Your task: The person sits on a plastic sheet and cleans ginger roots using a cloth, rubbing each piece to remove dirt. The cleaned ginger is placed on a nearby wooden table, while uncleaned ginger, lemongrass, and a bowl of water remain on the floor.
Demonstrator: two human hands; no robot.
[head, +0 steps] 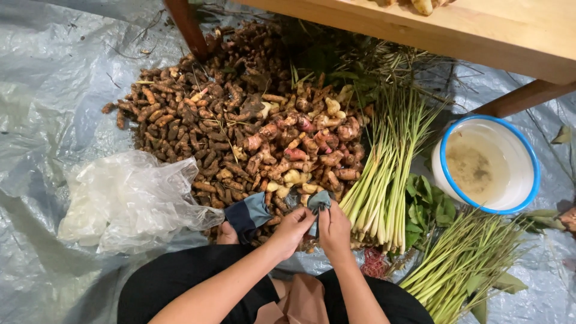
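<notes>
My left hand [292, 229] and my right hand [334, 231] meet just in front of me, both pinching a small blue-grey cloth [318, 203]. More dark blue cloth [248, 215] lies to the left of my hands, over the near edge of the root pile. The pile holds brown turmeric-like roots [192, 126] on the left and pinkish-yellow galangal-like rhizomes [306, 150] on the right. My legs, in black clothing, fill the bottom of the view.
Lemongrass bundles lie right of the pile [387, 174] and at bottom right [462, 264], with green leaves [423, 207] between. A white bucket with a blue rim [443, 157] holds murky water. Crumpled clear plastic bags [129, 201] lie left. A wooden table [480, 30] spans the top; grey tarp [48, 90] covers the floor.
</notes>
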